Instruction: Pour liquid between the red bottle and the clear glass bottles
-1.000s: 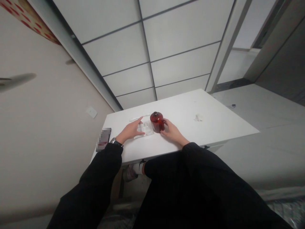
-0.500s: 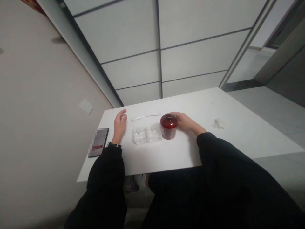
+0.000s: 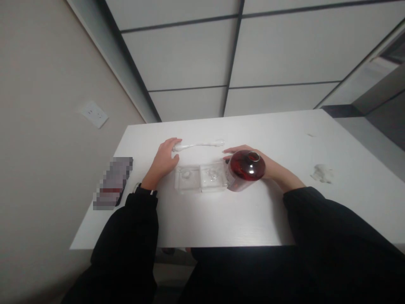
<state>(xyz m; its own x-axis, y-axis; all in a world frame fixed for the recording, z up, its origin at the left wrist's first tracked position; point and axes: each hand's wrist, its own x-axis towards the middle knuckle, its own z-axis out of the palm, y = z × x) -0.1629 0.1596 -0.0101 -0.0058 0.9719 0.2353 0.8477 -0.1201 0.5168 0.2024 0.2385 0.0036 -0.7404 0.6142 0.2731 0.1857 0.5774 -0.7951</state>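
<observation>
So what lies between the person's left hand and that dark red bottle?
In the head view, a clear plastic two-part tray lies between the left hand and the dark red bottle.

Office or plain workroom, can't tell which. Plain white work table (image 3: 253, 223) under both hands. Smartphone (image 3: 112, 183), screen pixelated, lies left of the left hand (image 3: 162, 159). Bare beige wall (image 3: 41, 139) runs along that side, with a white wall socket (image 3: 94, 114) further out past that hand. Large pale square panels (image 3: 183, 52) with dark seams lie beyond the table. Scuffed smudge (image 3: 322, 173) well right of the right hand (image 3: 276, 171).
</observation>
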